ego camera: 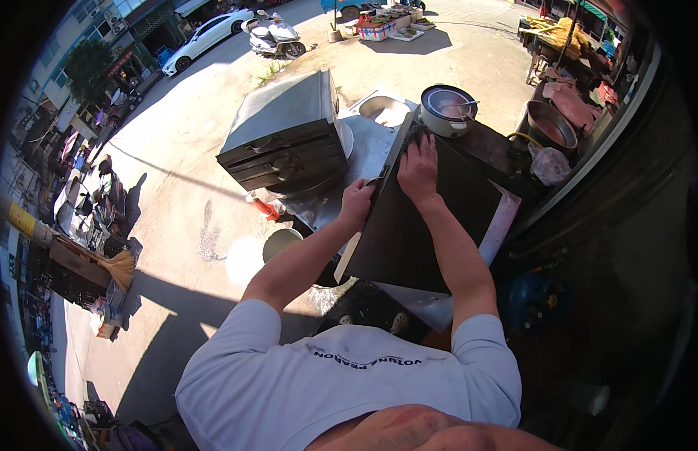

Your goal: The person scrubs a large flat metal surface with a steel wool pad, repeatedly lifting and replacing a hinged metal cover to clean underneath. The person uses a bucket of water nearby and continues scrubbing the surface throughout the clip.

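My left hand (357, 202) grips the handle on the raised edge of a dark, flat metal drawer tray (467, 197), which lies tilted before me. My right hand (420, 169) rests on the tray near its far edge, fingers pressed over a dark, fuzzy scouring pad (417, 134). The pad is mostly covered by the fingers. Left of the tray stands a metal drawer steamer (287, 129) with several handled drawers in its dark front. A metal tabletop (371, 146) runs between steamer and tray.
A white electric pot (449, 110) with a glass lid stands beyond the tray. A steel basin (382, 110) is behind the tabletop. To the right are a large metal bowl (552, 125) and a plastic bag (550, 164). A bucket (281, 243) stands below my left forearm.
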